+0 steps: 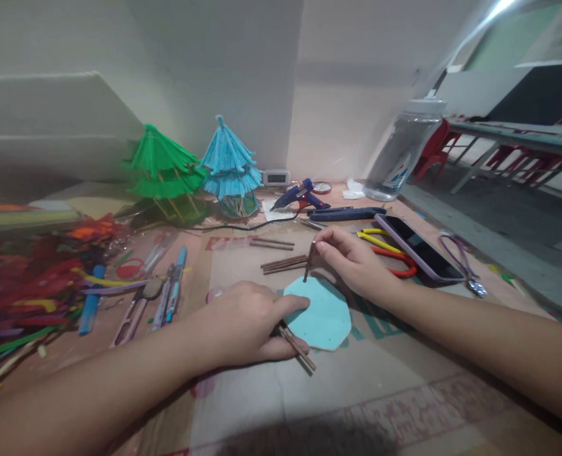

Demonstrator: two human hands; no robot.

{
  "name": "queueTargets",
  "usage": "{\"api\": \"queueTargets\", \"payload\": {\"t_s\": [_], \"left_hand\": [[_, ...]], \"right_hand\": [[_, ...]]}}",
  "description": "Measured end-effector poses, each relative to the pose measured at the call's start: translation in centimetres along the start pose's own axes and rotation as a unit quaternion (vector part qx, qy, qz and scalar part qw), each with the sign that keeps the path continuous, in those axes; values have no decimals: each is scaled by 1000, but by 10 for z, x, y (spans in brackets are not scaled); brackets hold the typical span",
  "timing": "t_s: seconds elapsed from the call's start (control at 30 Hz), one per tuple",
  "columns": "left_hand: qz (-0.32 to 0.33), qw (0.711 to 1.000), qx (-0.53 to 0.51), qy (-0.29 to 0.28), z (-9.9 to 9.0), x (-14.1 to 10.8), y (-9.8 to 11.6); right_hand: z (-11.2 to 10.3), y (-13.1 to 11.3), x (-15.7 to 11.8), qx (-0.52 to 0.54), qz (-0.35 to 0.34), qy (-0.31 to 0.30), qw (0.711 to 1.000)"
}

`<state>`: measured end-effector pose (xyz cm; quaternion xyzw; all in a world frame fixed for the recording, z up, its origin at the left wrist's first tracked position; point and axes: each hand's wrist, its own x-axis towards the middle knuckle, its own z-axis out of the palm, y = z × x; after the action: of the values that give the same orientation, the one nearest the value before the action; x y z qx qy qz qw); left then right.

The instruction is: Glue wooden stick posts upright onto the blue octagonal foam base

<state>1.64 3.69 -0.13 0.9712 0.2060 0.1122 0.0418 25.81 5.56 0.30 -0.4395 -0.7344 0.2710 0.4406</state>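
A light-blue octagonal piece (326,316) with small dark dots lies in front of me. My left hand (257,316) grips its left side, index finger on top and thumb at the lower edge. Two or so thin brown sticks (304,361) stick out beside that thumb; whether the hand grips them too is unclear. Between thumb and fingertips, my right hand (350,256) pinches a short brown stick (310,263) nearly upright. The stick's lower end touches the far edge of the octagon. Just beyond lie several loose brown sticks (285,263).
Green (164,168) and blue (231,168) paper-roofed models stand at the back. Near them lie a glue gun (300,195) with its cord and a small digital clock (276,178). Orange-handled scissors (399,263), a phone (418,247) and a large bottle (404,152) are right; pens (176,285) are left.
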Motion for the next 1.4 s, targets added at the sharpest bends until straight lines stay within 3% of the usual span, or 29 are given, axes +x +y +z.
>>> {"api": "queueTargets", "payload": {"t_s": [0.37, 0.7, 1.2, 1.4], "left_hand": [[3, 1000, 0, 4, -3, 3, 0], [-1, 1000, 7, -8, -2, 1, -2], [-4, 1000, -1, -19, -4, 4, -1], [-11, 999, 5, -31, -3, 3, -1]], "right_hand": [[-3, -4, -1, 44, -11, -2, 999], [-4, -5, 3, -42, -48, -98, 993], [-2, -7, 2, -60, -1, -107, 992], [-2, -8, 1, -60, -14, -112, 992]]}}
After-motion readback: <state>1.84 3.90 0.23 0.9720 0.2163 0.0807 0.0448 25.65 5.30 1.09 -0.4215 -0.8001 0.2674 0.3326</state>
